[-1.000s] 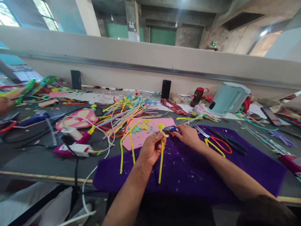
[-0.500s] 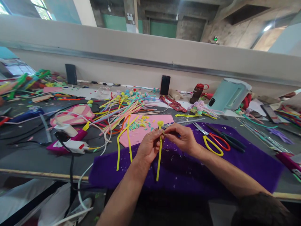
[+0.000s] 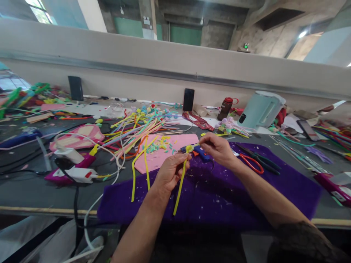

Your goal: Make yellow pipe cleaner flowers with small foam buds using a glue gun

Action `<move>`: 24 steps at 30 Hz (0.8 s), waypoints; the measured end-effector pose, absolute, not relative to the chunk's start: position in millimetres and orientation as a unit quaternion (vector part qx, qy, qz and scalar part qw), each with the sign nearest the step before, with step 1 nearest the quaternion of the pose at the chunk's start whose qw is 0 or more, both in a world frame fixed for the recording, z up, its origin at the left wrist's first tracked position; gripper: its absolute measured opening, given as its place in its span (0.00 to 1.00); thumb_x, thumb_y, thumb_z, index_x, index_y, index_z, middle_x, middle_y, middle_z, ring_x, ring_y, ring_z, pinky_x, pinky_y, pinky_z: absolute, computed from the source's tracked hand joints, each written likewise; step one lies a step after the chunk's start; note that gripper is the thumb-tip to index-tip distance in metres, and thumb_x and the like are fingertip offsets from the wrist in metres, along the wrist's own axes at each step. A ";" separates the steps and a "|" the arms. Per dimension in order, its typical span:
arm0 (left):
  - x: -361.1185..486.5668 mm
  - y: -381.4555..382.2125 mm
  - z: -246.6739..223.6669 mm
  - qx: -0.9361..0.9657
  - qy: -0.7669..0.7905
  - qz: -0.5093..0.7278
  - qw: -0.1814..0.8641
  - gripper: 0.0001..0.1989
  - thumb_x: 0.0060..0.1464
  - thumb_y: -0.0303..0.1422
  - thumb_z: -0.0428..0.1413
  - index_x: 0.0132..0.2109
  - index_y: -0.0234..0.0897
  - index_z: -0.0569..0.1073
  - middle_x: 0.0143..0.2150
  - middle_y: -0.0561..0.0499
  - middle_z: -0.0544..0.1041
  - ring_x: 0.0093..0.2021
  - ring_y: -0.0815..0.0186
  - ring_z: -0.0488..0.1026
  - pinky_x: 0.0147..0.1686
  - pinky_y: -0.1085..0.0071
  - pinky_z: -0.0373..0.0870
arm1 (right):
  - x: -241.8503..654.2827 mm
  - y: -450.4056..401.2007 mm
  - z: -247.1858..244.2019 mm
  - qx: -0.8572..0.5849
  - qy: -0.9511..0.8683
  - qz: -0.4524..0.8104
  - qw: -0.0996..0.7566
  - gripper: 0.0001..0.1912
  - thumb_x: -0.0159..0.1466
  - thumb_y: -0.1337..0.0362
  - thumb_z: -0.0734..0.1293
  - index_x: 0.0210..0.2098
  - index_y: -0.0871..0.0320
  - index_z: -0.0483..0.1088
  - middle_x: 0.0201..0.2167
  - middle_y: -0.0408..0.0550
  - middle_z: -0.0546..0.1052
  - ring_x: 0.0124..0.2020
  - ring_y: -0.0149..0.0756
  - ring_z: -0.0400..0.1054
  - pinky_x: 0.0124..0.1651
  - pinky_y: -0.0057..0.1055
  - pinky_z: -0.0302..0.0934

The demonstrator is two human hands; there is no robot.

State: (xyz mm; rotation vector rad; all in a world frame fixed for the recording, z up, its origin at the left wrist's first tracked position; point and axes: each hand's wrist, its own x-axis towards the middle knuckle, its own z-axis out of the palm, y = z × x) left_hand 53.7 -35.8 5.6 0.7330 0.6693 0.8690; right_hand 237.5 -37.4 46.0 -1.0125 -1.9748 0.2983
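Observation:
My left hand (image 3: 172,171) is closed in a pinch on a yellow pipe cleaner (image 3: 179,190). Its long stem hangs below the fingers, and a small curled head (image 3: 189,148) stands above them. Up and to the right, the closed fingertips of my right hand (image 3: 218,150) hold a short pale-yellow end that runs to the curled head. Behind the hands a blue glue gun (image 3: 202,153) lies on the purple cloth (image 3: 219,204), partly hidden. Two bent yellow pipe cleaners (image 3: 133,179) lie left of my left hand, across a pink sheet (image 3: 141,166) bearing small cut pieces.
Red-handled scissors (image 3: 253,164), partly behind my right forearm, and a dark-handled tool (image 3: 265,162) lie on the cloth. Left are power plugs (image 3: 82,174) with loose cables. Behind stand a pipe cleaner pile (image 3: 148,122), a phone (image 3: 188,99), a bottle (image 3: 225,109) and a pale-blue kettle (image 3: 260,111).
My right hand has moved up and away from the left, drawing a short end out from the curled head. The stem tilts more, and the view has shifted slightly right.

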 end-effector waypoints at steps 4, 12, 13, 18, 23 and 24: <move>54.0 -37.4 7.0 0.379 0.326 0.379 0.779 0.09 0.43 0.33 0.57 0.29 0.29 0.72 0.17 0.54 0.68 0.10 0.82 0.55 0.08 0.85 0.45 | 246.2 -32.0 48.2 -0.409 -0.785 0.166 0.435 0.05 0.60 0.66 0.60 0.32 0.60 0.66 0.27 0.43 0.68 0.24 0.26 0.60 0.26 0.24 0.55; 56.4 -40.2 10.9 0.439 0.363 0.335 0.751 0.09 0.43 0.34 0.56 0.26 0.30 0.71 0.14 0.54 0.67 0.08 0.80 0.53 0.07 0.83 0.42 | 248.3 -37.2 56.2 -0.336 -0.862 0.133 0.356 0.03 0.59 0.69 0.62 0.32 0.60 0.68 0.28 0.45 0.70 0.29 0.28 0.63 0.32 0.26 0.58; 56.5 -40.2 10.8 0.443 0.363 0.332 0.750 0.09 0.43 0.34 0.56 0.26 0.30 0.72 0.14 0.54 0.67 0.08 0.80 0.53 0.07 0.83 0.42 | 248.2 -38.3 57.4 -0.331 -0.870 0.123 0.345 0.04 0.59 0.70 0.62 0.32 0.60 0.68 0.28 0.45 0.70 0.30 0.29 0.64 0.33 0.27 0.58; 56.4 -39.3 8.0 0.457 0.353 0.327 0.748 0.09 0.44 0.34 0.55 0.26 0.29 0.72 0.14 0.54 0.68 0.08 0.80 0.52 0.07 0.82 0.42 | 245.8 -44.3 60.3 -0.314 -0.899 0.074 0.296 0.06 0.60 0.71 0.59 0.32 0.59 0.68 0.30 0.47 0.71 0.33 0.31 0.64 0.36 0.28 0.60; 56.1 -38.9 6.8 0.460 0.341 0.323 0.753 0.10 0.44 0.35 0.56 0.26 0.29 0.71 0.14 0.54 0.67 0.08 0.81 0.52 0.07 0.82 0.41 | 243.2 -47.4 59.4 -0.324 -0.907 0.045 0.265 0.07 0.62 0.68 0.58 0.33 0.60 0.68 0.32 0.49 0.70 0.33 0.31 0.65 0.35 0.27 0.60; 56.1 -38.9 6.9 0.462 0.342 0.322 0.753 0.10 0.44 0.35 0.56 0.26 0.29 0.71 0.14 0.54 0.67 0.08 0.81 0.52 0.07 0.82 0.41 | 243.1 -47.4 59.4 -0.324 -0.908 0.043 0.262 0.07 0.62 0.68 0.58 0.33 0.60 0.68 0.32 0.49 0.70 0.33 0.31 0.65 0.35 0.27 0.60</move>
